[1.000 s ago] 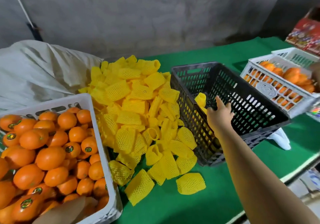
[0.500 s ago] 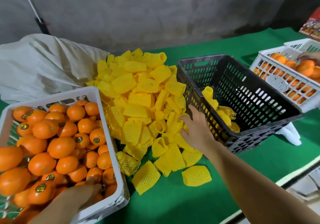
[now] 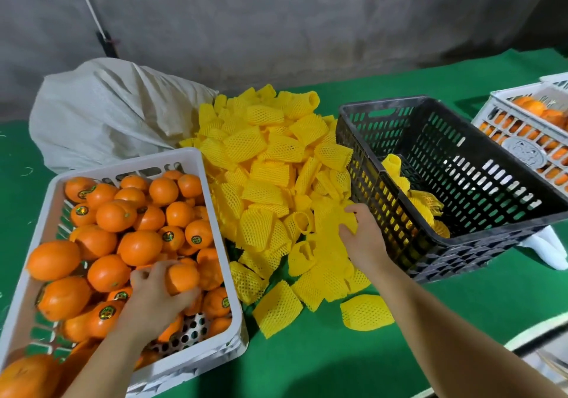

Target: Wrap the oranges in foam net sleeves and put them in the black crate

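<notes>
The left hand point(image 3: 153, 297) curls round an orange point(image 3: 182, 277) in the white crate point(image 3: 215, 222) at the table's point(image 3: 307, 360) near left corner, the fruit sitting between thumb and fingers. The right hand point(image 3: 364, 237) appears to pinch a foam net sleeve point(image 3: 345, 217) at the yellow pile's right edge, though blur hides the fingertips. Just beside it, the black crate point(image 3: 491, 182) holds a few wrapped oranges point(image 3: 425, 204).

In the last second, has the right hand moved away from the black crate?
Yes. The right hand has come back out over the black crate near wall, leftward, and now grips a foam sleeve in the yellow pile.
</notes>
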{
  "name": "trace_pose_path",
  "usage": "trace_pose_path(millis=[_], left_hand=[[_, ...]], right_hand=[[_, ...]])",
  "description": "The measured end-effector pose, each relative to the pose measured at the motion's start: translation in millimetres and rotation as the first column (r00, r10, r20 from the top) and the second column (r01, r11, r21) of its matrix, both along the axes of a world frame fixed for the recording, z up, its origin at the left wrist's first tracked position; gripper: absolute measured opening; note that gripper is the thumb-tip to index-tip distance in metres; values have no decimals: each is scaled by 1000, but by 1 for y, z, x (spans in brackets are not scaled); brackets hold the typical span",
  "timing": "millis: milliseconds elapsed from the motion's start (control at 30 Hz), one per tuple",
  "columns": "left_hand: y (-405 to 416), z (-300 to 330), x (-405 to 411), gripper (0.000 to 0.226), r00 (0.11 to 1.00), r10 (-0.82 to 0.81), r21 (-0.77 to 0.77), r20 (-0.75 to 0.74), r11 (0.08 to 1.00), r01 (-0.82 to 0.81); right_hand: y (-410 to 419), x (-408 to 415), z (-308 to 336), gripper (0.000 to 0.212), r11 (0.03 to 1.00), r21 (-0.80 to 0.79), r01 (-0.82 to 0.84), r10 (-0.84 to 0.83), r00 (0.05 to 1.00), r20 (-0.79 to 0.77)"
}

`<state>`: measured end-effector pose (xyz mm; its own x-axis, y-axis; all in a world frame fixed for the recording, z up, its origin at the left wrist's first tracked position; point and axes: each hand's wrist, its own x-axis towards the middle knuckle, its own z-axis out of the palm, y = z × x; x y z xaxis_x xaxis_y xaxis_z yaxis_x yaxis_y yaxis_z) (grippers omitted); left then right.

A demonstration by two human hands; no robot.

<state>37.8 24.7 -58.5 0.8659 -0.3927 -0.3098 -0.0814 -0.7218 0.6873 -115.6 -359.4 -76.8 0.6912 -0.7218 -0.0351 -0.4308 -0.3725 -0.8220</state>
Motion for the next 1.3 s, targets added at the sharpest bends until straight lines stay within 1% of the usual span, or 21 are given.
trace_pose_path(millis=[33, 67, 133, 233, 300, 367, 400, 467, 533, 567, 667, 700, 800, 867, 933, 1000, 1033, 1067, 1133, 1200, 1300], left_hand=[[-2, 6, 3, 64, 996, 87, -118, -27, 989, -90], [-1, 6, 3, 64, 989, 145, -227, 0, 964, -141], [-3, 13, -13, 71, 970, 224, -484, -95, 841, -242], [-22, 31, -38, 76, 948, 265, -674, -175, 670, -311], [-34, 36, -54, 66, 955, 200, -771, -219, 564, -295], [-44, 43, -66, 58, 939, 180, -804, -294, 485, -345], [-48, 47, -70, 60, 931, 167, -805, -324, 468, -365], [-52, 54, -75, 78, 906, 122, -800, -406, 431, -417], [-55, 56, -77, 94, 883, 83, -804, -462, 382, -457], [-56, 58, -79, 96, 880, 68, -812, -469, 358, -460], [-57, 67, -81, 83, 865, 80, -812, -495, 313, -493], [-58, 69, -81, 75, 854, 75, -804, -514, 305, -510], [-60, 72, -82, 60, 835, 52, -784, -548, 315, -535], [-59, 72, -84, 53, 834, 27, -785, -551, 321, -529], [-58, 73, -83, 64, 845, 3, -794, -535, 340, -504], [-55, 75, -81, 91, 863, -25, -810, -504, 361, -463], [-54, 75, -81, 99, 872, -39, -820, -488, 361, -444], [-53, 74, -80, 99, 883, -51, -833, -467, 361, -420], [-49, 73, -81, 86, 901, -101, -856, -423, 371, -360], [-46, 72, -83, 79, 903, -172, -862, -394, 409, -298], [-46, 70, -86, 80, 912, -224, -838, -343, 513, -189]], right_hand=[[9, 3, 13, 45, 994, 107, -24, 14, 996, 92], [20, 7, 25, 48, 982, 179, -62, 33, 987, 157], [44, 18, 46, 37, 969, 222, -109, 54, 970, 238], [87, 28, 70, 22, 964, 217, -156, 74, 936, 344], [113, 30, 88, 30, 915, 287, -283, 169, 916, 364], [134, 29, 102, 54, 784, 389, -484, 342, 860, 379], [142, 27, 108, 65, 720, 398, -568, 435, 817, 379], [155, 24, 114, 73, 655, 359, -665, 544, 745, 386], [164, 23, 117, 73, 656, 338, -675, 529, 731, 432], [167, 22, 117, 76, 683, 319, -658, 507, 740, 441], [172, 20, 114, 85, 763, 237, -602, 467, 766, 442], [172, 19, 111, 77, 784, 212, -584, 439, 762, 476], [172, 23, 111, 33, 862, 177, -476, 300, 758, 579], [169, 27, 114, 21, 868, 208, -450, 264, 775, 573], [164, 31, 117, 21, 854, 204, -478, 316, 790, 526], [161, 33, 117, 17, 850, 173, -497, 369, 797, 479], [159, 34, 117, 17, 871, 149, -467, 357, 812, 461], [157, 36, 116, 17, 909, 100, -405, 326, 839, 435], [153, 38, 113, 17, 963, -98, -251, 269, 907, 324], [155, 40, 112, 24, 939, -298, -172, 245, 942, 230], [162, 39, 113, 37, 889, -413, -196, 297, 935, 196]])
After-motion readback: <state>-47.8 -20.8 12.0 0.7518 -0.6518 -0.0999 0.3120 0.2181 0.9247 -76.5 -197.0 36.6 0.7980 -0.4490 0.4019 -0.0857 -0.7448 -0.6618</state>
